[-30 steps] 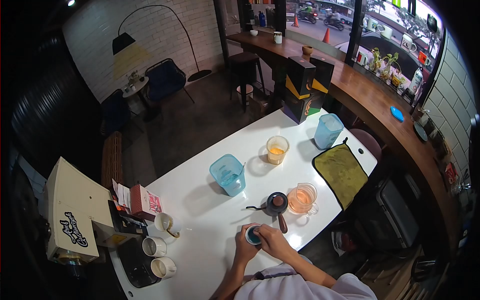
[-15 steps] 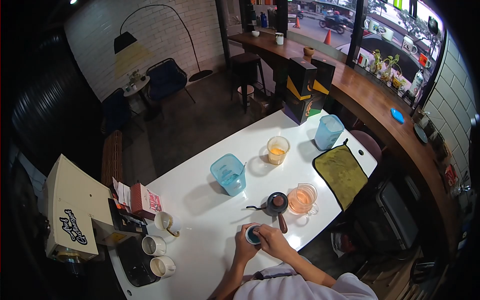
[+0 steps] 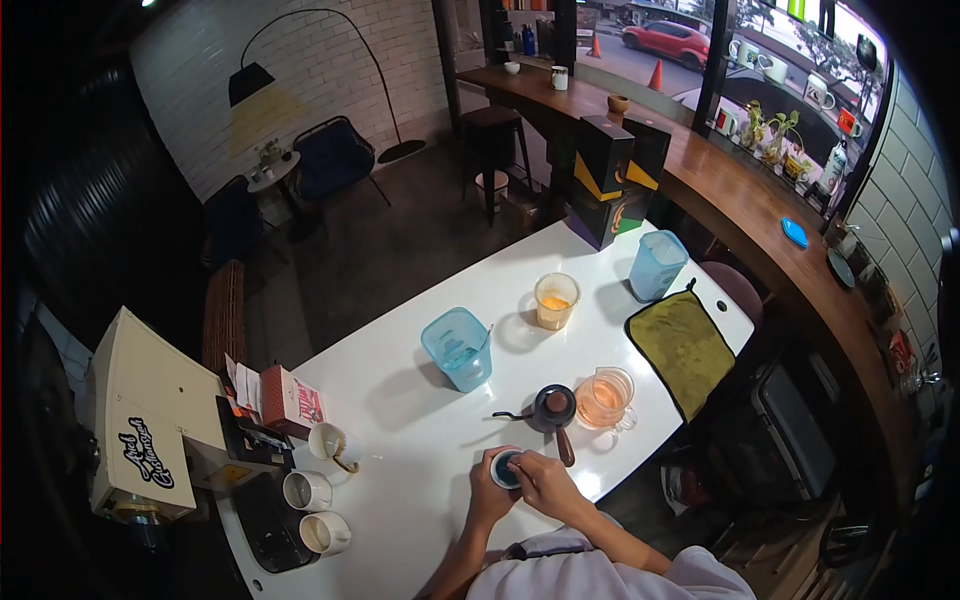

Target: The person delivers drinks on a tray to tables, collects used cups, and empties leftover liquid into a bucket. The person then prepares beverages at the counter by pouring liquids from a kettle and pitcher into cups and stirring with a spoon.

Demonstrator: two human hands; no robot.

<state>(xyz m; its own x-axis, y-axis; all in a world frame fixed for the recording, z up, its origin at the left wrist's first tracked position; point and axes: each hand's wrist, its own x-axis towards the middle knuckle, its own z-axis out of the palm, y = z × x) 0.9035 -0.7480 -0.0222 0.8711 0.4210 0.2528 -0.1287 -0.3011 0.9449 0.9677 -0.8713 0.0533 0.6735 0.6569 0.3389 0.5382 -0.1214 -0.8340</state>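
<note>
A small cup [image 3: 507,472] with a dark teal inside and a pale rim is held near the table's front edge. My left hand [image 3: 484,494] wraps round its left side. At the cup's right rim, my right hand [image 3: 546,484] is closed with fingertips pinched over the opening; what they grip, if anything, is hidden. Just beyond the hands stands a dark gooseneck kettle [image 3: 553,405], its spout to the left and its brown handle pointing towards me. Touching or very near its right side is a glass jug [image 3: 604,399] with amber-pink liquid.
Two blue plastic containers [image 3: 457,350] and a glass with orange contents [image 3: 556,301] stand farther back. An olive cloth [image 3: 684,352] lies right. Several white mugs [image 3: 308,490], a red patterned box [image 3: 292,402] and a cream machine [image 3: 150,420] are left. Black boxes [image 3: 606,180] stack at the far edge.
Both hands and the cup stay in nearly the same place, with only slight finger motion. Outside the window, a red car appears where a motorbike was.
</note>
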